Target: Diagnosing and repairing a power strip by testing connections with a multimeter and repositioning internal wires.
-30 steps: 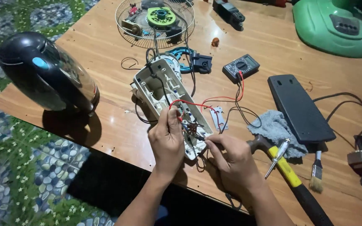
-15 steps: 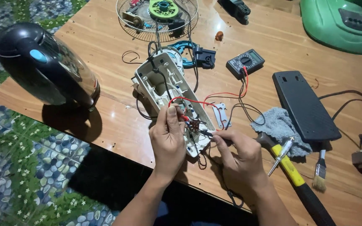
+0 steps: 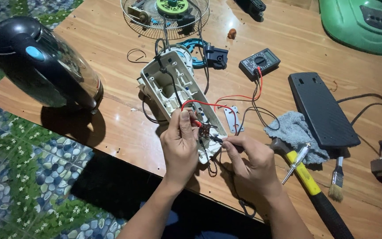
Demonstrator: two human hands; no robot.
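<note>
Wood fills most of the view: a broad brown wooden table (image 3: 111, 128) whose near edge runs diagonally from the left down to the right, with a pebble-patterned floor (image 3: 18, 177) below it. At the far left sits a black and glossy electric kettle (image 3: 45, 66), close to the table's left edge. A green plastic housing (image 3: 363, 24) lies far right, and a round wire fan guard (image 3: 164, 15) at the far middle holds a green disc and small parts. A long black plastic cover (image 3: 321, 110) rests right of centre, beside a grey cloth (image 3: 295, 132), a yellow-handled hammer (image 3: 308, 181) and a small paintbrush (image 3: 337, 181).

Near the middle lies an opened white plastic casing (image 3: 169, 84), its hollow holding red and black wires. The left hand (image 3: 180, 148) grips its near end, fingers curled over the rim. The right hand (image 3: 250, 161) pinches a black probe (image 3: 219, 140) into the casing. A black multimeter (image 3: 259, 63) sits beyond. Bare table lies between kettle and casing.
</note>
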